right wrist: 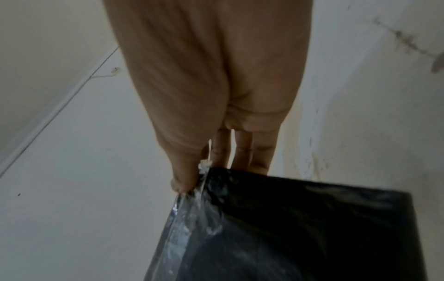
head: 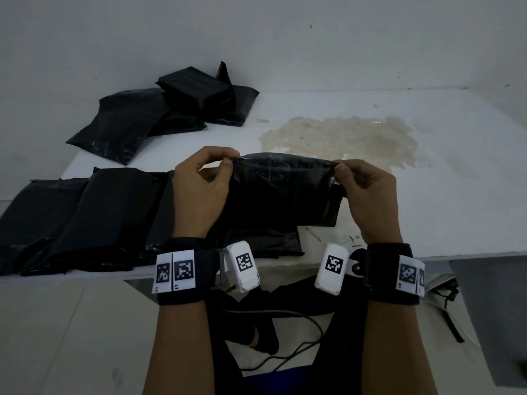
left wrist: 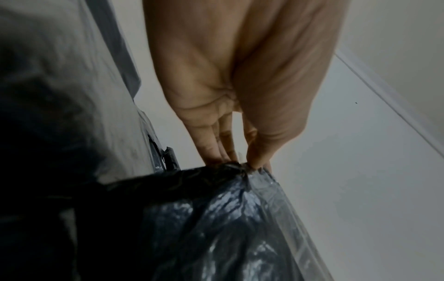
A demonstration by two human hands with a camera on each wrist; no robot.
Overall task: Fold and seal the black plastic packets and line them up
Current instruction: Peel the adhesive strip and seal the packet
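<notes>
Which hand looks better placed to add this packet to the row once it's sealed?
Probably the left hand: both hands pinch the held packet's top corners, but the lined-up packets lie directly beside the left hand. The right hand is on the far side.
</notes>
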